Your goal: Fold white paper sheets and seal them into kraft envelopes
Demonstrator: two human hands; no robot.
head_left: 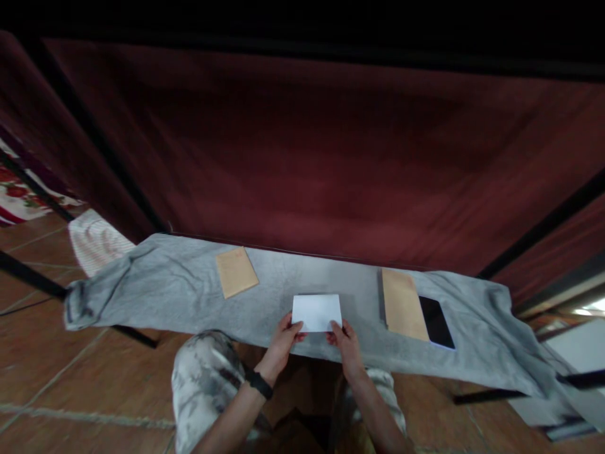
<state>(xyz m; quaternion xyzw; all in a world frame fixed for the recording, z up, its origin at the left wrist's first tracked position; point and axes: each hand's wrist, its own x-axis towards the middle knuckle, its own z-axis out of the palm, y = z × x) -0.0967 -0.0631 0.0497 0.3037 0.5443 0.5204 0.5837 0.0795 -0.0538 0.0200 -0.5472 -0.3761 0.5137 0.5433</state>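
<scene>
Both hands grip a blank white sheet of paper (316,313), possibly folded or a card, just over the grey cloth. My left hand (285,335) pinches its lower left corner, thumb on top and fingers curled beneath. At the lower right corner, my right hand (345,337) pinches it the same way. Up and to the left lies a brown envelope (236,272) on the cloth. To the right sits a stack of brown envelopes (403,304), with a dark-screened phone (437,322) against its right side.
A grey cloth (165,284) covers the narrow bench. Behind it stands a dark red panel (302,157) with black metal posts. A striped cloth (97,243) hangs at the left end. My knees (203,378) are close to the front edge, above a tiled floor (70,366).
</scene>
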